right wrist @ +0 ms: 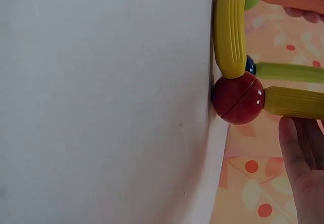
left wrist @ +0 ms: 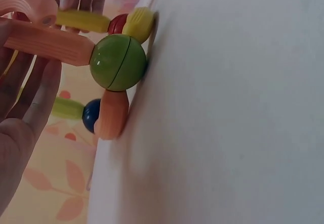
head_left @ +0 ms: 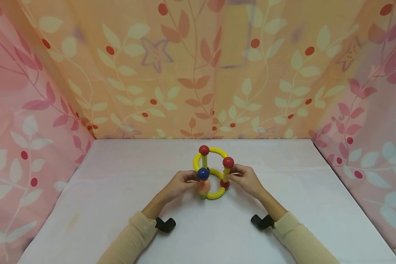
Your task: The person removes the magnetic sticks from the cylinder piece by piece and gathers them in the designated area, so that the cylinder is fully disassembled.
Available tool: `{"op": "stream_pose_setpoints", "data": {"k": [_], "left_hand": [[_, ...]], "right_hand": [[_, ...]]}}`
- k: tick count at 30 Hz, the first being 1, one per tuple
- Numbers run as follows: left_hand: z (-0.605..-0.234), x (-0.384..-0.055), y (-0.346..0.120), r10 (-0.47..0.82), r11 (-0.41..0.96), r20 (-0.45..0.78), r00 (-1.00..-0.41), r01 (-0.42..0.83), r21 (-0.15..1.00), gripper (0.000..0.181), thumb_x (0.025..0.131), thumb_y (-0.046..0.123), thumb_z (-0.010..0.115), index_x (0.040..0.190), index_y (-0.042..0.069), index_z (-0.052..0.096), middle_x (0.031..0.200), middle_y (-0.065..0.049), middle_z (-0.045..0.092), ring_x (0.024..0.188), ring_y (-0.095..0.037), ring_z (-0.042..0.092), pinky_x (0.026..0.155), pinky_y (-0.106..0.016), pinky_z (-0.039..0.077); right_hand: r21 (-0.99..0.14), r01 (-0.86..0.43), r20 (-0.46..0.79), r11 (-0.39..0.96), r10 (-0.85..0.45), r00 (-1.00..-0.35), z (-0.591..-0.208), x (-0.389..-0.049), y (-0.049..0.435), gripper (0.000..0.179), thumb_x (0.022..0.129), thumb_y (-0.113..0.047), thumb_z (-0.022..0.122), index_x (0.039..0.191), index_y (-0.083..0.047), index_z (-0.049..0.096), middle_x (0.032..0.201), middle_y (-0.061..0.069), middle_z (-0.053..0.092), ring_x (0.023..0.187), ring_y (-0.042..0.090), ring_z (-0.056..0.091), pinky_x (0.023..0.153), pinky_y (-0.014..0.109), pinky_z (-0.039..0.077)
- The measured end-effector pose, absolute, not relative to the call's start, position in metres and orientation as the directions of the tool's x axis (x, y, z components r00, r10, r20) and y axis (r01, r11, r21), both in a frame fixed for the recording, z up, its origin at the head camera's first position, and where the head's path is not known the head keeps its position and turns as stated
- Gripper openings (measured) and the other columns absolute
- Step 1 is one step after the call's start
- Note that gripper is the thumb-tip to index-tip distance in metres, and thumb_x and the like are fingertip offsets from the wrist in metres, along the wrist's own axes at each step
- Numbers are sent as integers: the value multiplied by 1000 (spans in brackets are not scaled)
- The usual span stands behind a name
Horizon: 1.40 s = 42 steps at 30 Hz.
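Note:
A toy frame of coloured balls and ridged rods stands on the white table (head_left: 118, 234). My left hand (head_left: 181, 184) grips its upright orange rod (left wrist: 55, 44), between a blue ball (head_left: 202, 173) above and a green ball (left wrist: 119, 62) at the base. My right hand (head_left: 249, 179) pinches the upright yellow rod (right wrist: 293, 102), with one red ball (head_left: 228, 162) on top and another red ball (right wrist: 238, 98) below. Curved yellow rods (head_left: 216, 195) join balls at base and top. A curved orange rod (left wrist: 112, 117) lies at the base beside the green ball.
At the back of the frame, a green-yellow upright rod (head_left: 204, 162) carries a red ball (head_left: 204, 150). Patterned cloth (head_left: 198, 73) hangs behind the table and along both sides. Black wrist mounts (head_left: 166, 225) sit at both cuffs.

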<state>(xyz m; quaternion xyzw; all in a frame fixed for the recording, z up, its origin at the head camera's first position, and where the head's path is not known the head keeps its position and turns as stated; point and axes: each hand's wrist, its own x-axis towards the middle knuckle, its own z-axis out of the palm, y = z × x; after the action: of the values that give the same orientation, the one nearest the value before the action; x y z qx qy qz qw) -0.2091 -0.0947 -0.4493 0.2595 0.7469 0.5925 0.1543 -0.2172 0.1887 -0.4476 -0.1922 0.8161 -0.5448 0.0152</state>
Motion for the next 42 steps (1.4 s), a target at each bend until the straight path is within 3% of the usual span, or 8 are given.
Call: {"op": "stream_pose_setpoints", "data": {"k": [6,11,17,23,31,42], "left_hand": [[-450,-204,-82,530,174,68,-845,186,967,29,93,13,64,120,3,65,113,-14,69,110,-21,60,99,-38,50],[-450,-199,-69,487,180,65,-871,173,968,30,92,16,66,120,5,65,112,-14,70,108,-21,61,92,-30,53],[-452,-194,-54,431,188,93,-898,190,964,30,91,15,68,118,2,65,111,-16,70,105,-24,63,84,-23,54],[-453,-192,-42,403,191,146,-904,239,952,32,91,15,68,120,1,64,112,-15,69,108,-27,64,87,-27,56],[-454,-191,-35,389,169,171,-905,253,953,33,91,15,68,120,1,63,112,-16,69,108,-29,64,88,-28,56],[-456,-192,-37,387,170,155,-909,236,957,36,91,14,69,124,3,62,115,-14,69,110,-28,64,90,-32,56]], "right_hand": [[-894,-275,163,354,-313,-936,-447,-228,191,26,91,-11,68,114,0,67,110,18,70,104,28,64,90,30,56],[-891,-287,177,352,-314,-933,-447,-235,191,27,91,-10,68,115,1,66,110,19,70,104,27,64,92,37,56],[-888,-307,198,343,-317,-927,-445,-246,189,25,89,-8,69,112,3,67,107,21,70,99,23,65,88,31,56],[-884,-311,202,350,-314,-928,-446,-258,186,25,89,-7,68,112,3,67,106,20,70,99,22,65,89,32,56],[-889,-285,174,360,-311,-934,-446,-263,186,27,89,-9,69,114,3,67,108,22,70,105,32,64,95,47,53],[-891,-270,151,365,-322,-935,-447,-263,187,33,89,-11,70,119,3,65,113,23,69,109,35,63,95,47,53]]}}
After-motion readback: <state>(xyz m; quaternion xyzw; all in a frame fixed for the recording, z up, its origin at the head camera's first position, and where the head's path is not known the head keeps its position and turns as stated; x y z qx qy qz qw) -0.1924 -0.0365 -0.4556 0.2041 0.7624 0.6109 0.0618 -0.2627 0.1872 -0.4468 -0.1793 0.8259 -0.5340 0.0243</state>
